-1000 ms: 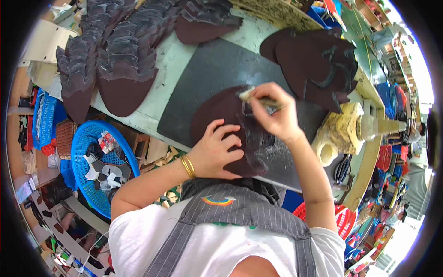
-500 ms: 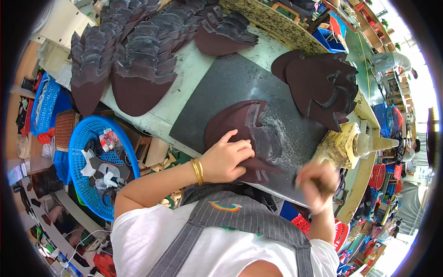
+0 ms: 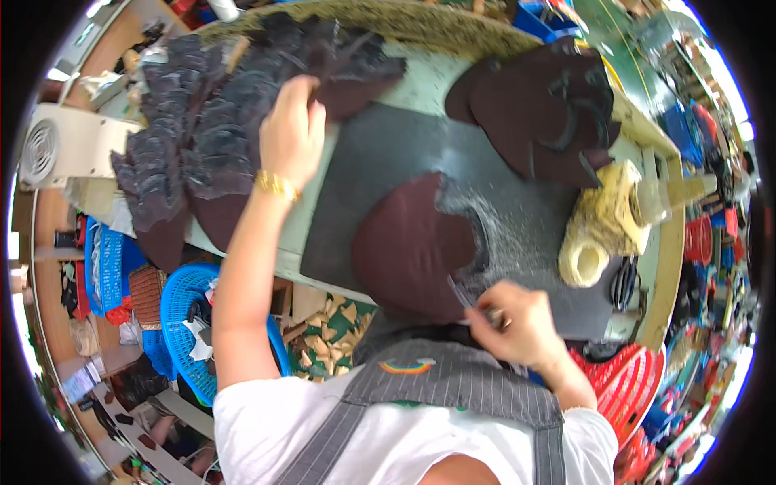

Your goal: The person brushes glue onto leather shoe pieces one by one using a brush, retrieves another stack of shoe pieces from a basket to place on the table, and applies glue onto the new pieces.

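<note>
My left hand point(image 3: 293, 133) is over the rows of overlapping dark brown pieces point(image 3: 234, 121) at the far left. Its thumb stands apart from the bent fingers, and I see no piece between them. On the black board point(image 3: 388, 141) lies one dark brown, leather-like piece point(image 3: 404, 250) with a rounded left side and a deep notch on the right. At the near right corner of that piece, my right hand point(image 3: 521, 323) is closed around a small dark object, mostly hidden by the fingers.
A stained yellowish bottle point(image 3: 610, 214) with a pale nozzle stands right of the board. More dark brown pieces point(image 3: 541, 113) lie behind it. A blue basket point(image 3: 182, 323) with scraps is at the left, a red basket point(image 3: 630, 388) at the near right. A raised wooden edge point(image 3: 477, 40) borders the table's back.
My left hand has left the board and moved far left to the rows of pieces. My right hand has moved left. The piece on the board now shows plain brown where a grey band showed.
</note>
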`<state>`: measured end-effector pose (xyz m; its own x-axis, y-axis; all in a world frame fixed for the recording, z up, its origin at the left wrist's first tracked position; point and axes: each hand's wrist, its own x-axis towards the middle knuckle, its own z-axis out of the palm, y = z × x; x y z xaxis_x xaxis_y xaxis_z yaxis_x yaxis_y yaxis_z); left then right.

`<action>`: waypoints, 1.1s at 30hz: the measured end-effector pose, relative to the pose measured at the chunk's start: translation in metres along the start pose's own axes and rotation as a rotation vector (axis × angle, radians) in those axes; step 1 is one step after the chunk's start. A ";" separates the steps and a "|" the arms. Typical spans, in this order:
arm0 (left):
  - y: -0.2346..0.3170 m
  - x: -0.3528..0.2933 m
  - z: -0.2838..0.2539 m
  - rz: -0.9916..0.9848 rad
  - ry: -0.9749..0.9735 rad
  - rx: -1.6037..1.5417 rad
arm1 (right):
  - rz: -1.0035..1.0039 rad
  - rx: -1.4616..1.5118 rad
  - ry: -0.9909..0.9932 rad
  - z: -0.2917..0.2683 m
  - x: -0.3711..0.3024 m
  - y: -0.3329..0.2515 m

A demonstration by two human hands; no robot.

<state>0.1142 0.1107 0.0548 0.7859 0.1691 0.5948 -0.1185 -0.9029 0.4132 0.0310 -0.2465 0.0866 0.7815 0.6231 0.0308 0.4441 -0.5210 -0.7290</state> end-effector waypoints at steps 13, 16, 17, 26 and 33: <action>0.105 -0.104 0.011 0.576 -0.899 -0.176 | 0.550 -0.025 0.726 -0.073 -0.030 0.107; 0.105 -0.108 0.008 0.607 -0.869 -0.142 | 0.563 0.372 0.765 -0.088 -0.031 0.126; 0.105 -0.111 0.006 0.591 -0.878 -0.142 | 0.557 0.552 0.767 -0.093 -0.031 0.120; 0.115 -0.107 0.016 0.592 -0.853 -0.167 | 0.278 0.705 0.445 -0.015 0.077 0.065; 0.102 -0.112 0.023 0.512 -0.827 -0.301 | 0.345 0.522 0.360 0.006 0.115 0.062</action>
<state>0.0282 -0.0089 0.0149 0.7579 -0.6386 0.1332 -0.6164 -0.6341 0.4669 0.1454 -0.2039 0.0412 0.9754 0.1954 -0.1019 -0.0510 -0.2500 -0.9669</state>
